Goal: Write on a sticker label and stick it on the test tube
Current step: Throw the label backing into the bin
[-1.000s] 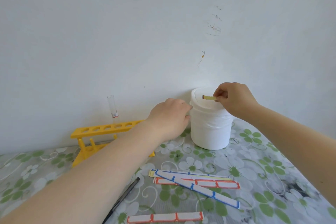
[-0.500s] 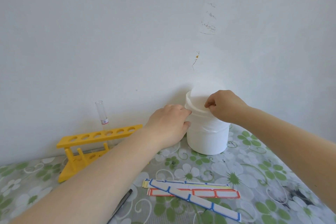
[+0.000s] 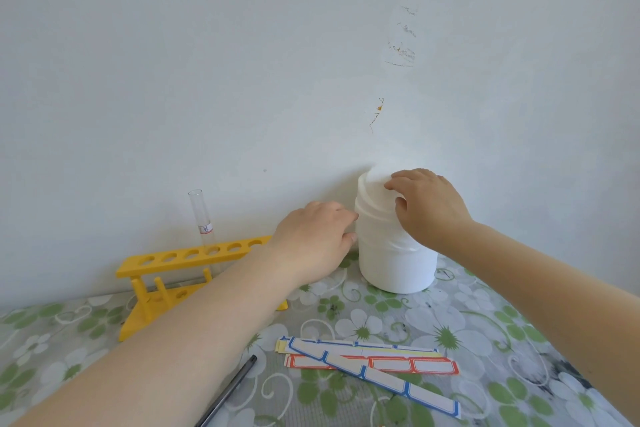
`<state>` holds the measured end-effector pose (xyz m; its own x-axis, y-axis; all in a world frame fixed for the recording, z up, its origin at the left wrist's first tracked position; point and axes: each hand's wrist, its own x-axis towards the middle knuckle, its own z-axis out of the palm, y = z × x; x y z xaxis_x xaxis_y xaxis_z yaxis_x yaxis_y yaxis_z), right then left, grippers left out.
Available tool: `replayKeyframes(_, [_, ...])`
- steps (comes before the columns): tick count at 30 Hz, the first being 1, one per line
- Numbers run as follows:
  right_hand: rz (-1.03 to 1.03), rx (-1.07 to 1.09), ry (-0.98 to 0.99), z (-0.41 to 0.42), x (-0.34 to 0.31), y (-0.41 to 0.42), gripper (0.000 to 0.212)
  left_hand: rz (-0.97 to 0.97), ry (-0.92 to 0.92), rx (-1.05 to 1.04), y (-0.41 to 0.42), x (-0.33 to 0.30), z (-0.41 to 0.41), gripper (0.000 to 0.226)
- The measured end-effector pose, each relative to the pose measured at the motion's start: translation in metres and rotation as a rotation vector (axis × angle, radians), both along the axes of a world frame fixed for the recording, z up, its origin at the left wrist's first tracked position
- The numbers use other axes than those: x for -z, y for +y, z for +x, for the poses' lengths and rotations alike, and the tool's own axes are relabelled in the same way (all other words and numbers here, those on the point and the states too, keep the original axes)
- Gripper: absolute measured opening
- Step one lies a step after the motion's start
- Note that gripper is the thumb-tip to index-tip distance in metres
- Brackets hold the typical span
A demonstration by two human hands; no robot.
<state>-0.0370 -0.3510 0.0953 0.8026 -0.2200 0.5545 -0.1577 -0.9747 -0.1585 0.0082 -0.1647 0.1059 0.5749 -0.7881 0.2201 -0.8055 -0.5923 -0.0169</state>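
A clear test tube [image 3: 202,218] with a small white label stands upright in the yellow rack [image 3: 180,258] at the left, near the wall. Strips of sticker labels [image 3: 367,362] edged in blue, red and yellow lie on the flowered tablecloth in front. A dark pen [image 3: 230,388] lies beside my left forearm. My left hand [image 3: 315,239] rests against the left side of a white lidded bin [image 3: 394,263]. On the bin's lid lies my right hand [image 3: 427,208], fingers spread over it, with nothing seen in it.
The white bin stands against the pale wall [image 3: 311,62] at the back of the table [image 3: 450,329]. The rack has several vacant holes. My forearms cross the table from the lower left and lower right.
A second ago my right hand held a small yellowish scrap at the bin's lid; the scrap is gone and the hand now lies flat on the lid. The left hand stayed at the bin.
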Motion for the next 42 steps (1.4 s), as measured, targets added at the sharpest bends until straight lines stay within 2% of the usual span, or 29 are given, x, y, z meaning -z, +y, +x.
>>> replayKeyframes(3, [-0.013, 0.033, 0.056, -0.001, 0.0, 0.006, 0.034, 0.005, -0.009, -0.014, 0.006, 0.0, -0.002, 0.037])
replayKeyframes(8, [-0.023, 0.053, 0.184, -0.006, -0.002, 0.016, 0.047, 0.007, -0.003, -0.037, 0.016, 0.002, -0.004, 0.038])
replayKeyframes(12, [-0.031, 0.045, 0.197, -0.01, -0.002, 0.025, 0.05, 0.004, -0.003, -0.047, 0.027, 0.003, -0.008, 0.04])
replayKeyframes(18, [-0.054, -0.013, 0.129, -0.018, -0.001, 0.049, 0.043, -0.013, 0.021, -0.077, 0.052, 0.006, -0.013, 0.038])
replayKeyframes(23, [-0.048, -0.107, 0.172, -0.026, 0.004, 0.075, 0.032, 0.027, 0.075, -0.138, 0.081, 0.014, -0.019, 0.029])
replayKeyframes(27, [0.094, -0.249, 0.431, -0.04, 0.015, 0.103, 0.017, 0.12, 0.165, -0.246, 0.106, 0.027, -0.027, 0.024])
replayKeyframes(30, [0.086, -0.35, 0.702, -0.052, 0.024, 0.127, 0.021, 0.192, 0.219, -0.312, 0.12, 0.037, -0.034, 0.026])
replayKeyframes(32, [0.083, -0.383, 0.805, -0.058, 0.032, 0.14, 0.024, 0.235, 0.25, -0.347, 0.127, 0.043, -0.038, 0.029])
replayKeyframes(36, [0.095, -0.405, 0.856, -0.063, 0.045, 0.158, 0.028, 0.296, 0.277, -0.399, 0.138, 0.052, -0.044, 0.034])
replayKeyframes(42, [0.019, -0.43, 0.893, -0.064, 0.059, 0.169, 0.032, 0.281, 0.29, -0.416, 0.145, 0.059, -0.05, 0.034])
